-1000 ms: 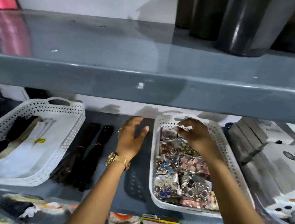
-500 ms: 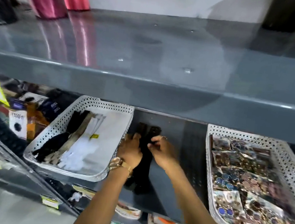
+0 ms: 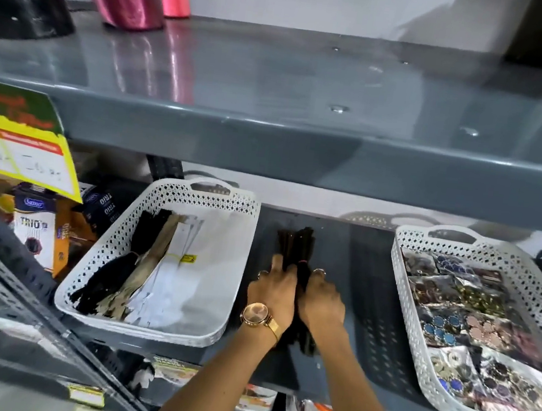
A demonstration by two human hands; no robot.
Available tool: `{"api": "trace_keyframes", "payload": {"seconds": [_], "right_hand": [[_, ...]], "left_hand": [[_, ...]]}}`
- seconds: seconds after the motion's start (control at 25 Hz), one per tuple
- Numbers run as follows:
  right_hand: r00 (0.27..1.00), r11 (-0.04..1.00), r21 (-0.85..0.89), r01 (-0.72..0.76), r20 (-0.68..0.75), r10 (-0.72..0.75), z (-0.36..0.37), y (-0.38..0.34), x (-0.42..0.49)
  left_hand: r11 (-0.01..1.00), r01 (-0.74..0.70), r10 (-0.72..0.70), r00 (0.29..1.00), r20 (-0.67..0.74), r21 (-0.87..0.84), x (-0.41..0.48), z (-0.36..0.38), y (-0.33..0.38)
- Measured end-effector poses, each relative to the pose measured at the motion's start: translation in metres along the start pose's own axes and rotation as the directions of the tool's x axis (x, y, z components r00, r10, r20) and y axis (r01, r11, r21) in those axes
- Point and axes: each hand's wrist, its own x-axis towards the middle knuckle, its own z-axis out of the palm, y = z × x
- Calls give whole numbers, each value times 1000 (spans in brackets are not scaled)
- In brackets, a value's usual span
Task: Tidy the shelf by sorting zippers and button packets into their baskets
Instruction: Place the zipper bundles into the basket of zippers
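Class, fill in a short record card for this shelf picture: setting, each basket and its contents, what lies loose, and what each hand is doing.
Setting: grey metal shelf, seen from the head camera
Left basket: white, holds black, beige and white zippers
Right basket: white, full of button packets
Loose item: dark zipper bundle on the shelf between the baskets
Left hand: gripping the bundle; wears a watch
Right hand: gripping the bundle from the other side
Step not yet done: bundle not in a basket
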Motion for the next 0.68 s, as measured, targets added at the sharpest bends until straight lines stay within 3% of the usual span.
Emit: {"api": "trace_keyframes", "payload": {"seconds": [0.08, 0.16, 0.28, 0.36, 0.4, 0.48, 0.6, 0.68], "right_hand": [[997, 996, 83, 29, -68, -23, -11, -3, 1], [993, 933, 352, 71, -115, -33, -24, -12, 8], [985, 633, 755, 169, -114, -127, -43, -44, 14], [962, 477, 850, 222, -112, -249, -50, -72, 8], [944, 481, 837, 260, -116, -308, -49, -87, 3], [923, 620, 723, 304, -64, -379, -33, -109, -1], [912, 890, 357, 285, 184, -366, 14, -128, -7], [920, 950, 72, 303, 239, -311, 37, -136, -16]], "left_hand": [[990, -50, 42, 997, -67, -130, -4, -25, 0], [962, -62, 21, 987, -157, -264, -2, -54, -9], [904, -79, -87, 927, -364, -419, 9, -90, -46], [882, -65, -133, 916, -380, -466, 16, -99, -76], [883, -11, -161, 932, -325, -469, 20, -96, -93], [870, 73, -190, 962, -195, -488, 20, -90, -120], [910, 74, -84, 996, -6, -409, 4, -68, -139], [917, 128, -86, 988, 125, -379, -8, -52, -141]]}}
